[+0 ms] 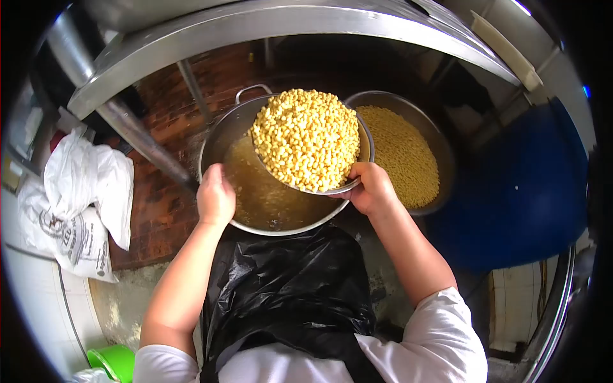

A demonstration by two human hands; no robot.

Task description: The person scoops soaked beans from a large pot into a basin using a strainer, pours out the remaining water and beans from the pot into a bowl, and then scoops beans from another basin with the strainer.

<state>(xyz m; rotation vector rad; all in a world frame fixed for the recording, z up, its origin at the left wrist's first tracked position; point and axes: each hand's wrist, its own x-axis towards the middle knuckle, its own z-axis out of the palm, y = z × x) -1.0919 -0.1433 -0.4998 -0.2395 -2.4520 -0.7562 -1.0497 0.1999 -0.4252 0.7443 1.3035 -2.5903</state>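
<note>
In the head view, the right hand (373, 188) grips the near-right rim of a round silvery metal bowl (366, 147) heaped with yellow kernels (306, 140), above a wide metal pot (281, 231) of cloudy liquid. The left hand (217, 195) is at the pot's left rim, its grip unclear. A level, two-handed hold would limit spills; the steel table edge (287, 20) bounds room beyond the hands.

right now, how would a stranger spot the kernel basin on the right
Find the big blue container at right. Just left of it is a metal basin. Unlike the held bowl and liquid-filled pot, it rests unheld, holding smaller-looking yellow kernels.
</note>
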